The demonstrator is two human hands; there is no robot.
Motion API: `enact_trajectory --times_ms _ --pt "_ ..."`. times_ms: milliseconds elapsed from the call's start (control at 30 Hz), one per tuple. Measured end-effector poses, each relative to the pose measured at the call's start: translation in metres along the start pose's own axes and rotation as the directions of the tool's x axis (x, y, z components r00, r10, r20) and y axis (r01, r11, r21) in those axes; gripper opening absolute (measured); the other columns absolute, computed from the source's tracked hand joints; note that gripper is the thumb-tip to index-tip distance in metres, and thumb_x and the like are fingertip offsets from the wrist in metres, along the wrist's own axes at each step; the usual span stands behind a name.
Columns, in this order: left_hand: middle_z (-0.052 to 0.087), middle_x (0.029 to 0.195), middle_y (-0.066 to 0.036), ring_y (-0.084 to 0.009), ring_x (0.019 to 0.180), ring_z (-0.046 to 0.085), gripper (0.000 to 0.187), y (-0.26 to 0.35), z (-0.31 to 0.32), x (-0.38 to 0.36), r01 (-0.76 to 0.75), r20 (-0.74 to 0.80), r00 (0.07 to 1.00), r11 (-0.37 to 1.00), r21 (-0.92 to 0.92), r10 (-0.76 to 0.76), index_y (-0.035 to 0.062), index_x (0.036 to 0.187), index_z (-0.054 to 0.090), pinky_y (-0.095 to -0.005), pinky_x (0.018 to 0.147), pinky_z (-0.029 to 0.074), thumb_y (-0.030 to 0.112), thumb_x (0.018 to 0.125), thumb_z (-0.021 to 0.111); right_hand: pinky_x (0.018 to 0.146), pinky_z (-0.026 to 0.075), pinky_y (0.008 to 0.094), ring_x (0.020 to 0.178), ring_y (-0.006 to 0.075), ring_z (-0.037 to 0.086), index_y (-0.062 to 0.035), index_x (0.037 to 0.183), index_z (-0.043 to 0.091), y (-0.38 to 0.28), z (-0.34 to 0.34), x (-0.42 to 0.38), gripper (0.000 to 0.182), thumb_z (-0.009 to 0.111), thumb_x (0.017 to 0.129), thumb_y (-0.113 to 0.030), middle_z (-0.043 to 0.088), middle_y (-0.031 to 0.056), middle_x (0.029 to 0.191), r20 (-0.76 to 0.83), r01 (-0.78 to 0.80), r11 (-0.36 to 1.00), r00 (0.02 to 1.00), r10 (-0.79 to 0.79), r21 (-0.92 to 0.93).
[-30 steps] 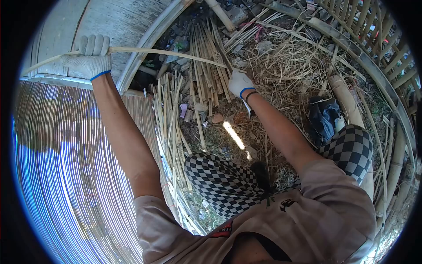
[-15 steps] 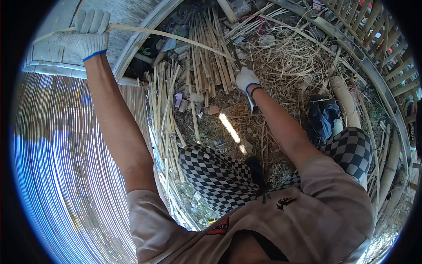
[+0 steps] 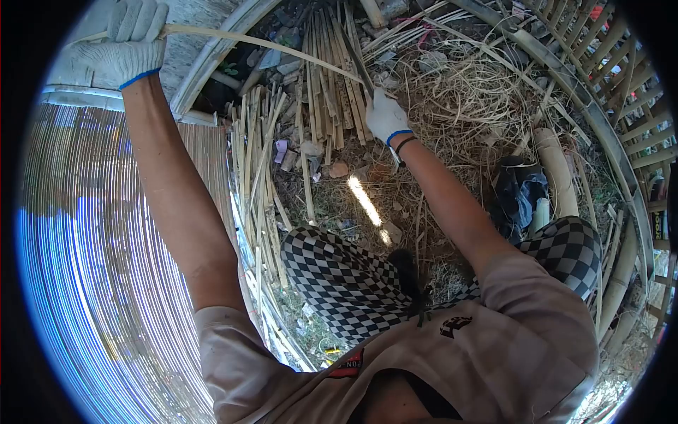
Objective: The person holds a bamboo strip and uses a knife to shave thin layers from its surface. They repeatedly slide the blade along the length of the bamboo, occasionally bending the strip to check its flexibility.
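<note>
My left hand, in a white knit glove with a blue cuff, is closed around a long thin bamboo strip at the upper left. The strip bows across to the right, and its far end meets the blade of a knife. My right hand, gloved the same way, is wrapped round the knife's handle, which the fingers hide. The dark blade points up and slightly left. Just behind the blade lies a bundle of split bamboo sticks.
Tangled bamboo shavings cover the ground at upper right. More split sticks stand left of my checkered knees. A black plastic bag lies beside a bamboo pole. A slatted blind borders the left, a bamboo lattice the right.
My right hand and the knife have shifted slightly left, and the blade leans further left. My left hand has moved a little up and left with the strip.
</note>
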State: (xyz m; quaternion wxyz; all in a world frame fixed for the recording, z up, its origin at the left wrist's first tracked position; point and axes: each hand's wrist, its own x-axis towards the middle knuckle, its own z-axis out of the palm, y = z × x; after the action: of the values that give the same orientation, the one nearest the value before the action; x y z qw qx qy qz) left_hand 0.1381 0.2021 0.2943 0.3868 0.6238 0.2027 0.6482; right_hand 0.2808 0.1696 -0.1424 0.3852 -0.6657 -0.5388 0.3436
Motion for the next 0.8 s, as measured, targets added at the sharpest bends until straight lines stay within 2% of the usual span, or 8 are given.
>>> enact_trajectory --times_ms 67,167,233,367,433,533,667,800 --pt "0.028 0.058 0.003 -0.0138 0.054 0.026 0.045 0.006 0.003 -0.021 -0.046 -0.130 0.991 0.999 -0.019 0.043 0.0178 0.064 0.033 -0.0311 0.057 0.030 0.046 0.097 0.047 0.084 0.056 0.0521 0.098 0.0434 0.071 -0.0001 0.117 0.054 0.028 0.011 0.009 0.030 0.058 0.095 -0.021 0.071 0.0287 0.102 0.075 -0.150 0.989 0.986 0.149 0.009" --pt "0.027 0.052 0.002 -0.0134 0.047 0.023 0.063 0.009 -0.010 -0.012 0.049 0.091 0.995 0.987 -0.156 -0.035 0.0174 0.062 0.035 -0.0315 0.050 0.028 0.072 0.092 0.036 0.087 0.056 0.0503 0.102 0.0417 0.071 -0.0005 0.117 0.055 0.041 0.022 0.006 0.030 0.059 0.094 -0.020 0.071 0.0284 0.108 0.010 -0.090 0.993 0.996 0.091 -0.073" --pt "0.032 0.055 -0.003 -0.0171 0.047 0.027 0.092 0.003 -0.079 0.032 0.330 0.616 0.784 0.895 -0.299 -0.083 0.0126 0.064 0.040 -0.0368 0.047 0.035 0.100 0.080 0.016 0.085 0.055 0.0531 0.098 0.0450 0.070 -0.0008 0.116 0.054 0.033 0.030 0.005 0.028 0.056 0.097 -0.021 0.070 0.0296 0.100 -0.005 -0.033 0.999 0.999 0.033 -0.030" --pt "0.022 0.050 0.003 -0.0129 0.045 0.018 0.080 0.007 -0.071 0.026 0.359 0.553 0.821 0.881 -0.309 -0.141 0.0196 0.058 0.026 -0.0290 0.046 0.021 0.095 0.085 0.018 0.079 0.053 0.0560 0.089 0.0492 0.068 -0.0014 0.118 0.051 -0.021 0.002 -0.017 0.029 0.052 0.101 -0.025 0.069 0.0297 0.094 -0.054 0.130 0.991 0.990 -0.130 -0.005" --pt "0.021 0.049 0.004 -0.0123 0.044 0.017 0.080 0.009 -0.065 0.019 0.231 0.350 0.924 0.953 -0.195 -0.153 0.0206 0.057 0.026 -0.0293 0.045 0.019 0.095 0.085 0.018 0.077 0.053 0.0565 0.086 0.0486 0.069 -0.0013 0.118 0.051 -0.021 0.007 -0.014 0.029 0.053 0.101 -0.025 0.070 0.0281 0.092 -0.068 0.154 0.988 0.986 -0.155 -0.010" --pt "0.021 0.048 0.005 -0.0117 0.043 0.016 0.077 0.010 -0.063 0.009 0.104 0.066 0.993 0.995 -0.009 -0.103 0.0215 0.057 0.026 -0.0295 0.044 0.017 0.093 0.086 0.020 0.082 0.053 0.0552 0.096 0.0435 0.069 -0.0016 0.116 0.053 0.034 0.033 0.000 0.028 0.057 0.098 -0.023 0.070 0.0284 0.098 -0.026 -0.047 0.999 0.999 0.047 0.019" --pt "0.021 0.050 0.004 -0.0119 0.044 0.017 0.070 0.009 -0.068 0.009 0.160 0.255 0.959 0.980 -0.117 -0.126 0.0209 0.058 0.027 -0.0298 0.045 0.019 0.084 0.090 0.027 0.085 0.056 0.0476 0.099 0.0377 0.072 -0.0004 0.121 0.055 0.063 0.035 0.011 0.033 0.058 0.098 -0.023 0.073 0.0223 0.105 0.023 -0.168 0.972 0.984 0.175 -0.165" --pt "0.022 0.051 0.004 -0.0120 0.045 0.018 0.065 0.006 -0.075 0.024 0.280 0.483 0.865 0.930 -0.237 -0.137 0.0203 0.059 0.027 -0.0301 0.045 0.021 0.074 0.094 0.034 0.075 0.059 0.0464 0.092 0.0367 0.073 0.0002 0.121 0.054 0.023 0.018 0.006 0.032 0.058 0.096 -0.020 0.074 0.0218 0.099 0.022 0.066 0.970 0.998 -0.063 -0.233"
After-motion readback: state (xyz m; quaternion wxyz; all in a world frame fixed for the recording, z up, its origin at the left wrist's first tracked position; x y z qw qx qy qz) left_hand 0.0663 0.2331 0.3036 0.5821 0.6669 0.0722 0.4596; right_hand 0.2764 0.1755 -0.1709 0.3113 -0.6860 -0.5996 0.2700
